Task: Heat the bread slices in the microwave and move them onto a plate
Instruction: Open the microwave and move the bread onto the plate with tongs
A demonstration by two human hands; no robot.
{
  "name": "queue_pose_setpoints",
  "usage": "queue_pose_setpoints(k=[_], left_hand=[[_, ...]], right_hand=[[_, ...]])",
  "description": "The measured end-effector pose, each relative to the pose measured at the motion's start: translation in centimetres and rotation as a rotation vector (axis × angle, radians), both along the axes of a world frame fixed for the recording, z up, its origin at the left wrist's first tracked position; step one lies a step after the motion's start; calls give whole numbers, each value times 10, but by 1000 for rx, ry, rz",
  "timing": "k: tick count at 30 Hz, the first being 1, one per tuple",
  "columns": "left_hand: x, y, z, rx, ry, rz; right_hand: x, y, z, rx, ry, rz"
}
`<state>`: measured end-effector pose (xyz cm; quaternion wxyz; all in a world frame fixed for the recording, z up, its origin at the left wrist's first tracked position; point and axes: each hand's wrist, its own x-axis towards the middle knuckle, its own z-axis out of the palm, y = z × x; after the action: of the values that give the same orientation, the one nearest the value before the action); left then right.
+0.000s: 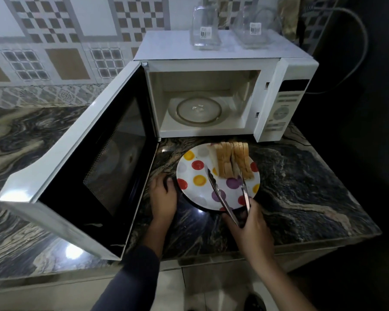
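A white plate point(195, 191) with coloured dots lies on the dark marble counter in front of the white microwave point(285, 104). Several bread slices point(230, 160) stand on edge in a row on the plate's far side. My right hand point(249, 227) grips metal tongs point(228, 198), whose spread tips rest at the near end of the slices. My left hand point(163, 196) lies on the counter, its fingers at the plate's left rim. The microwave door point(103, 167) stands wide open to the left. Inside, the glass turntable point(199, 110) holds nothing.
Two clear glass jars point(206, 30) stand on top of the microwave. The counter's front edge point(256, 250) runs just below my hands. A grey cable point(359, 41) hangs against the dark wall at right. Patterned tiles cover the back wall.
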<state>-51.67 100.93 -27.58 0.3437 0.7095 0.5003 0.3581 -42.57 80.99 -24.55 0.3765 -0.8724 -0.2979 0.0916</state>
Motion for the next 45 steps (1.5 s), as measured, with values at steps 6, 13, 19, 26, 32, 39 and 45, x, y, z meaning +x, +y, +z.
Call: queue_pose_setpoints(k=[6, 13, 19, 26, 32, 39, 45], left_hand=[[47, -31, 55, -530, -570, -351], [58, -16, 90, -645, -740, -514], [69, -6, 112, -630, -766, -539], [77, 3, 127, -594, -810, -536], [77, 8, 141, -594, -954, -287], [78, 7, 147, -592, -1083, -140], [77, 0, 151, -597, -1099, -197]], right_hand=[[19, 44, 27, 258, 133, 175], [41, 77, 49, 348, 356, 365], [55, 86, 67, 342, 320, 434], [70, 82, 79, 365, 262, 432], [88, 73, 66, 362, 313, 366], [99, 65, 68, 416, 321, 327], [97, 68, 84, 468, 207, 366]])
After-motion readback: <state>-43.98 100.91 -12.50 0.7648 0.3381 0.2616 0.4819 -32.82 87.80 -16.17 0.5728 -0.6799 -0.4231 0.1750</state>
